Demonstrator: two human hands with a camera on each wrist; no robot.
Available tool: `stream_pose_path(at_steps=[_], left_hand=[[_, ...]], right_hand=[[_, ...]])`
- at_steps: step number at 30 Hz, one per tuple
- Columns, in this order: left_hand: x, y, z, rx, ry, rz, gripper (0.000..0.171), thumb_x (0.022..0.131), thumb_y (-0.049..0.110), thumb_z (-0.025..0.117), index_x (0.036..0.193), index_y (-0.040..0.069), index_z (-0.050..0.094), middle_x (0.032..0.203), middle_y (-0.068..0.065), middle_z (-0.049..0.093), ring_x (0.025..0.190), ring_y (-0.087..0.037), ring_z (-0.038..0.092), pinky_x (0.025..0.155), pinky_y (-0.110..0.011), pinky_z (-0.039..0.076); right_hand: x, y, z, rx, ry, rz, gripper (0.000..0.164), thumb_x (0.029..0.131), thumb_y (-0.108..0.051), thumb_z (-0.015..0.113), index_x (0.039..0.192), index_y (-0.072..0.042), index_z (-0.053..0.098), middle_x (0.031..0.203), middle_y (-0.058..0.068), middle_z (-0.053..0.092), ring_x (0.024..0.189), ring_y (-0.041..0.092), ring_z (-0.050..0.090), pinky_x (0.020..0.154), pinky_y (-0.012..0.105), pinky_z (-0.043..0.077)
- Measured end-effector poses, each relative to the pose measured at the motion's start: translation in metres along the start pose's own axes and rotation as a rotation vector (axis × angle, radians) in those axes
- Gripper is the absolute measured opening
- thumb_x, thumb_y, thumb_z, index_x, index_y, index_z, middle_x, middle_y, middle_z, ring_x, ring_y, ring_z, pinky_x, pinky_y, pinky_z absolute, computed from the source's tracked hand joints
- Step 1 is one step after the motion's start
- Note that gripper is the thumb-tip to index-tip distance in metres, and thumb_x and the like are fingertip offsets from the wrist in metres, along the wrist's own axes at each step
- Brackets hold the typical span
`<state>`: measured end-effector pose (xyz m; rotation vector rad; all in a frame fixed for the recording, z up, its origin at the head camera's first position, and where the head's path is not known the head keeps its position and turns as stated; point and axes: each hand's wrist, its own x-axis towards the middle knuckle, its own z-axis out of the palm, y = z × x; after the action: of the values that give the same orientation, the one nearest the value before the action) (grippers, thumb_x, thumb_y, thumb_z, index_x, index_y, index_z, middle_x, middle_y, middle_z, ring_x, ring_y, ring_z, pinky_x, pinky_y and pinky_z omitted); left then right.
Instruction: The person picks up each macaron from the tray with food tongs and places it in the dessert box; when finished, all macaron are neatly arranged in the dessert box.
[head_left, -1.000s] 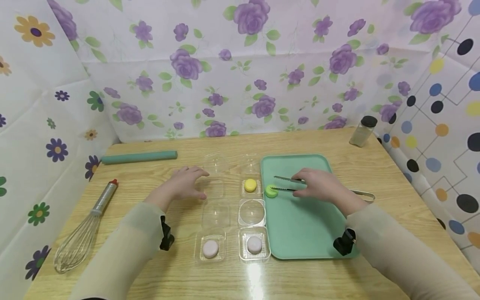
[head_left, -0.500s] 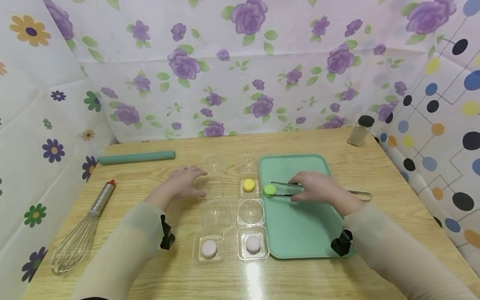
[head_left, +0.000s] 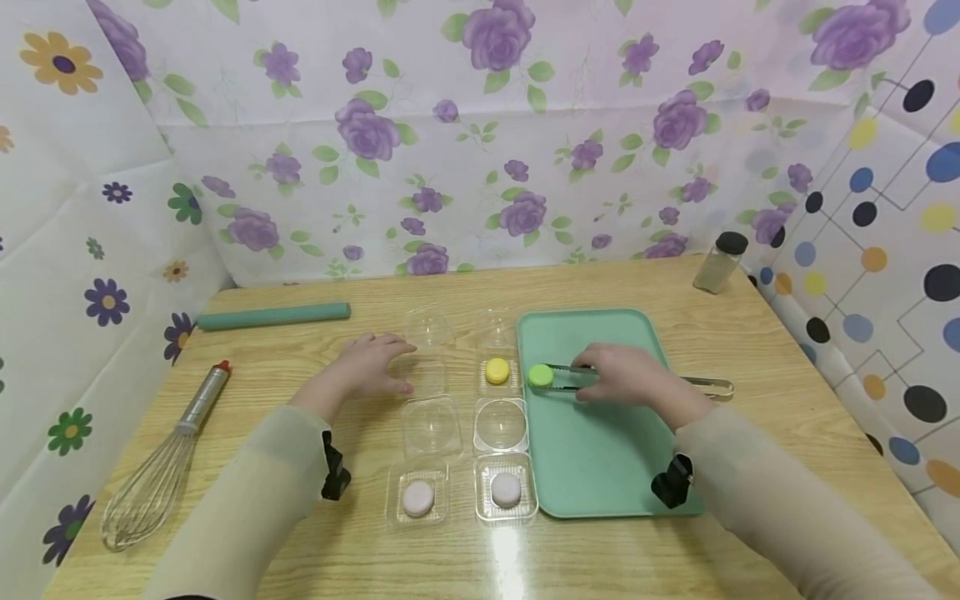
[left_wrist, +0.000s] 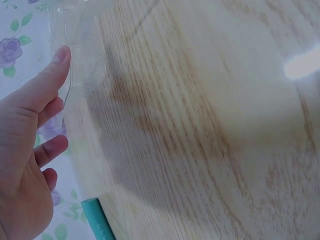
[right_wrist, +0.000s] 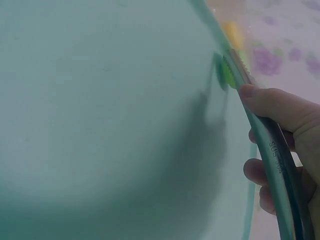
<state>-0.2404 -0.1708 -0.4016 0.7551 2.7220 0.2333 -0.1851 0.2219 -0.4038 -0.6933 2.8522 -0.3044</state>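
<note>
Gripping tongs [right_wrist: 271, 145] with right hand [head_left: 621, 372] at green disc [head_left: 540, 376] inside tray [head_left: 600, 467]; spreading empty left hand [head_left: 363, 367] by clear box [head_left: 430, 377].

A light-brown wooden table [head_left: 345, 550] with white glare [head_left: 507, 557] stands between a white left wall with multicoloured flowers [head_left: 78, 242], a white back wall with purple roses [head_left: 472, 158] and a white right wall with coloured dots [head_left: 888, 292].

The left fingers [left_wrist: 51, 151] spread loosely while the right fingers [right_wrist: 256, 171] grip
</note>
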Motion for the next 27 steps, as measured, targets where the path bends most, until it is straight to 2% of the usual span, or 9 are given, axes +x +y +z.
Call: stream_pose_path(at_steps=[9,21,27], left_hand=[[0.001,0.007,0.000,0.023,0.003,0.048,0.072,0.081,0.046,0.069,0.140,0.015,0.044,0.144,-0.013,0.038,0.129,-0.046,0.028,0.100,-0.066,0.019],[0.000,0.013,-0.001,0.040,0.025,0.039,0.071,0.081,0.048,0.068,0.140,0.017,0.045,0.145,-0.003,0.037,0.129,-0.040,0.029,0.101,-0.060,0.022],[0.001,0.011,-0.001,0.047,0.014,0.029,0.072,0.082,0.049,0.066,0.141,0.016,0.042,0.145,-0.010,0.038,0.131,-0.045,0.026,0.102,-0.063,0.017]], right_hand=[[-0.002,0.002,-0.004,-0.011,-0.008,0.009,0.046,0.079,-0.036,0.073,0.116,-0.010,0.065,0.110,0.005,0.062,0.098,0.024,0.060,0.080,0.043,0.048],[-0.002,0.003,-0.006,-0.004,0.023,-0.008,0.045,0.078,-0.036,0.074,0.114,-0.009,0.066,0.108,0.004,0.063,0.096,0.023,0.060,0.080,0.043,0.049],[-0.002,0.004,-0.006,-0.001,0.018,0.001,0.046,0.079,-0.036,0.074,0.115,-0.010,0.065,0.110,0.004,0.063,0.098,0.024,0.060,0.081,0.043,0.048]])
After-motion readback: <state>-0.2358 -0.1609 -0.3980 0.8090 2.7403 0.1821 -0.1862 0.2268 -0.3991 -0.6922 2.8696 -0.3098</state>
